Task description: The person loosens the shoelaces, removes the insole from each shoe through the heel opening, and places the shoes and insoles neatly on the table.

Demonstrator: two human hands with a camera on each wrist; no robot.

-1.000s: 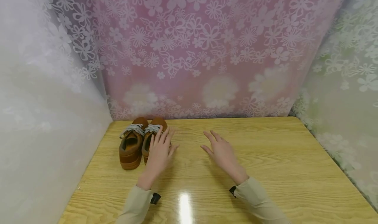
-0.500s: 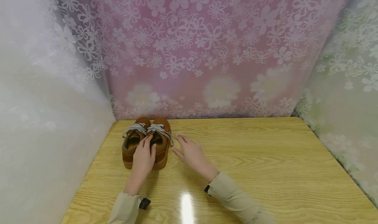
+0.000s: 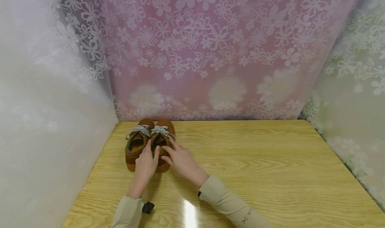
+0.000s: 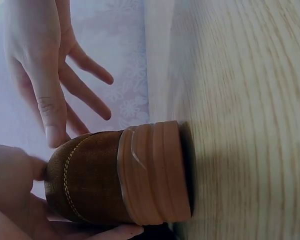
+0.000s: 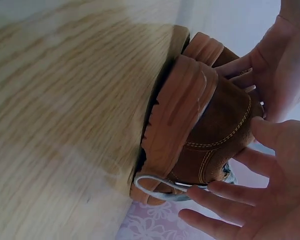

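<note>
Two brown lace-up shoes stand side by side, toes pointing away, at the table's back left. The right-hand shoe (image 3: 165, 123) has both hands around its heel; the left-hand shoe (image 3: 132, 158) is next to it. My left hand (image 3: 145, 164) lays extended fingers along the shoe's inner side, its thumb at the heel collar in the left wrist view. My right hand (image 3: 184, 161) is spread at the outer side. In the right wrist view, its thumb (image 5: 266, 131) is at the heel's top and its fingers are near the grey shoelace (image 5: 157, 187). Firm contact is unclear.
The wood-grain table (image 3: 255, 161) extends far to the right of the shoes. A pale sheet (image 3: 54, 121) borders it on the left. Behind stands a pink flowered curtain (image 3: 210, 54), with a pale flowered one (image 3: 355, 121) along the right.
Both hands have moved left to the right-hand shoe, the right hand travelling further and closing in on its heel and side. The shoes stay in place on the table.
</note>
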